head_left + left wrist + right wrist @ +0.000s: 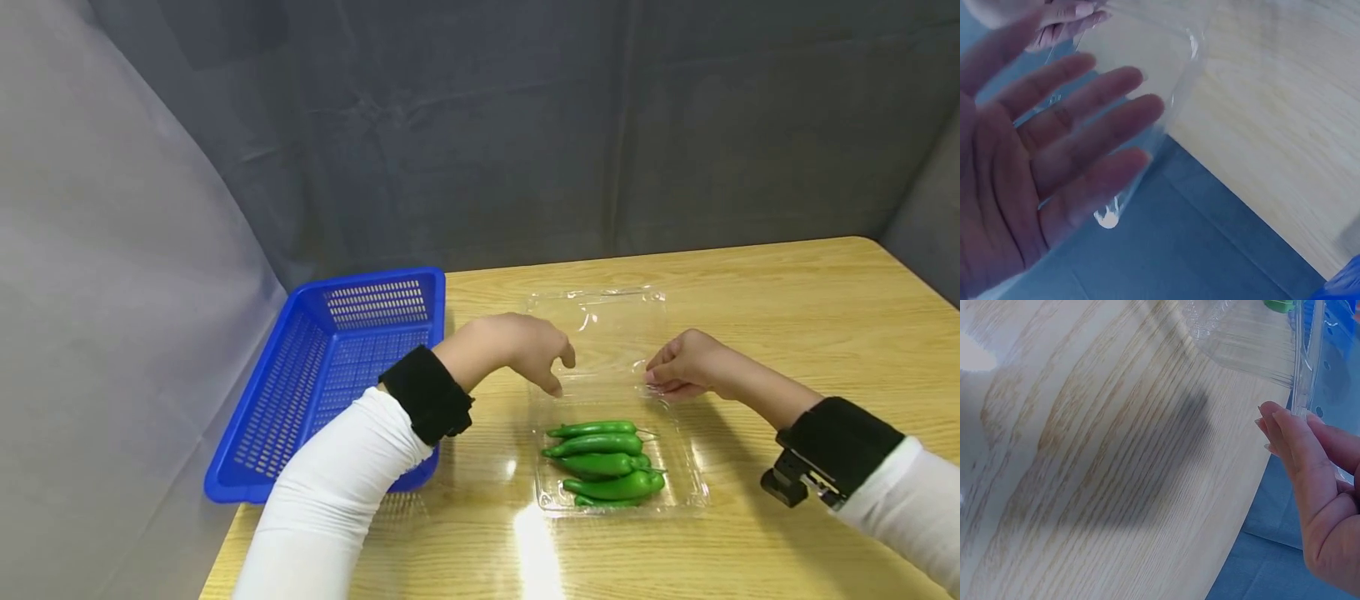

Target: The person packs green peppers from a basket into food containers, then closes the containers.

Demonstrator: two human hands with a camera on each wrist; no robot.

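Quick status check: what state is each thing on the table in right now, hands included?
Clear plastic clamshell box: open, lid folded back toward the far side.
Green chili peppers: lying side by side in the box tray.
Blue perforated plastic basket: upright, nothing visible inside.
Left hand: fingers straight, at the lid's left edge.
Right hand: pinching the lid's right edge.

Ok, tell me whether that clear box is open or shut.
Open: the clear box's lid is swung back behind the green peppers, which lie uncovered.
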